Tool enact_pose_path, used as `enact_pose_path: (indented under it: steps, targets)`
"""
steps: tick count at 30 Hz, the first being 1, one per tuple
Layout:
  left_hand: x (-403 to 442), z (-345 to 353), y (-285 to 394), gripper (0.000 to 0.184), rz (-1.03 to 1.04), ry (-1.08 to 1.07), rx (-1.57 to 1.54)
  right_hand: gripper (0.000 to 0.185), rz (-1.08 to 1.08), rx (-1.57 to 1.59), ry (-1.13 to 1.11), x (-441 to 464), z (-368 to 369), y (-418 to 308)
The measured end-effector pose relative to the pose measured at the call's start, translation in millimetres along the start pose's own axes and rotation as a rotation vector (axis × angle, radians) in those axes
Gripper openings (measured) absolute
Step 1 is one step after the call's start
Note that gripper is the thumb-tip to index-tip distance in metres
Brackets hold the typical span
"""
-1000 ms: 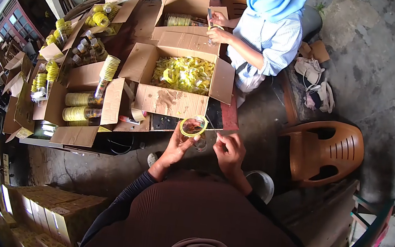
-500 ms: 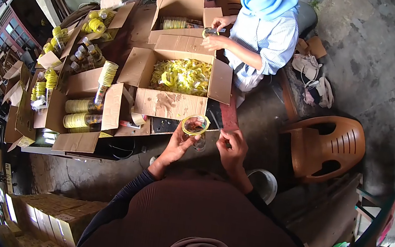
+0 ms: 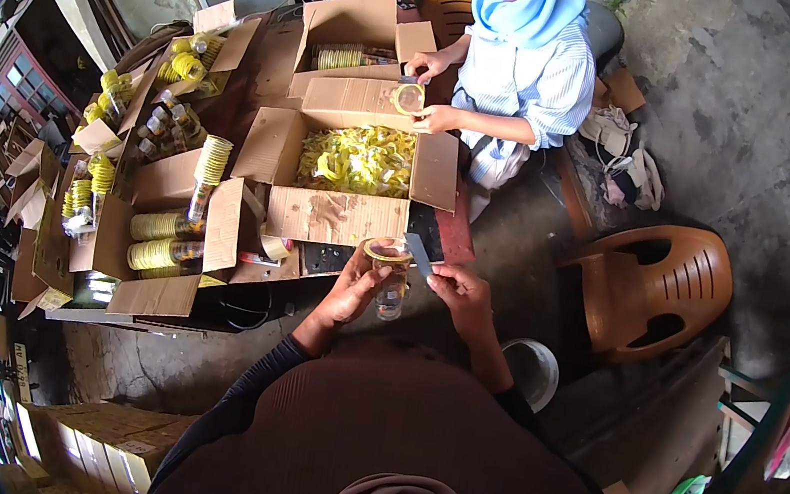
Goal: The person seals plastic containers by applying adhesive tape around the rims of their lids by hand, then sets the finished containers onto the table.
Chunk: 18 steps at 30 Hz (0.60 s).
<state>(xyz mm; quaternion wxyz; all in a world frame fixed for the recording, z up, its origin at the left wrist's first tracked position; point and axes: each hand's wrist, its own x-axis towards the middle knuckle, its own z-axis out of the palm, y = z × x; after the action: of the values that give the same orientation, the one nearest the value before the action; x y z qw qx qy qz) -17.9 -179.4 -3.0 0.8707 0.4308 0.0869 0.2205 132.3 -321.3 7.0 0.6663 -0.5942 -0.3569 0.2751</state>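
My left hand (image 3: 346,293) is closed around a clear plastic cup (image 3: 391,297) with a yellow rim, held upright with its mouth towards me. In my right hand (image 3: 464,305) is a flat, thin grey blade (image 3: 418,254), pinched at its lower end. The blade stands at the right side of the cup's rim; I cannot tell whether they touch. Just beyond my hands is an open cardboard box (image 3: 338,218) filled with thin yellow scraps (image 3: 362,160).
Across the table a co-worker (image 3: 530,74) holds another yellow-rimmed cup (image 3: 409,98). Cardboard boxes with stacked cups (image 3: 162,255) stand at the left. A brown plastic chair (image 3: 651,293) is at the right, and a bucket (image 3: 533,373) stands beside my right arm.
The cup has tipped, so more of its side shows below the rim. The blade has turned its broad face to view and come closer to the rim. The co-worker's cup has turned too.
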Motion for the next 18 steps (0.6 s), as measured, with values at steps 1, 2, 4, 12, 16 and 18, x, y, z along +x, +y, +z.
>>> enact_pose_path:
  steps: [1, 2, 4, 12, 16, 18]
  targets:
    - [0.4, -2.5, -2.2, 0.048, -0.002, -0.001, 0.000, 0.017, 0.001, 0.001, 0.002, -0.8, -2.2, 2.2]
    - [0.8, -6.2, -3.5, 0.052, -0.011, 0.003, 0.100, 0.017, 0.008, -0.079, 0.048, -0.9, -5.9, 6.2]
    - [2.3, -7.7, -4.6, 0.057, -0.018, 0.010, 0.201, 0.017, 0.014, -0.158, 0.090, -0.5, -15.1, 6.8]
    - [1.4, 9.8, 16.2, 0.056, 0.131, 0.131, 1.025, 0.017, -0.416, -0.673, 0.155, -4.7, -25.5, -12.6]
    - [0.5, 7.9, 15.2, 0.058, 0.093, 0.168, 1.212, 0.019, -0.461, -0.810, 0.064, -9.3, -25.2, -19.1]
    - [0.0, 7.4, 13.0, 0.059, 0.060, 0.212, 1.293, 0.019, -0.524, -0.903, -0.005, -8.8, -26.1, -20.9]
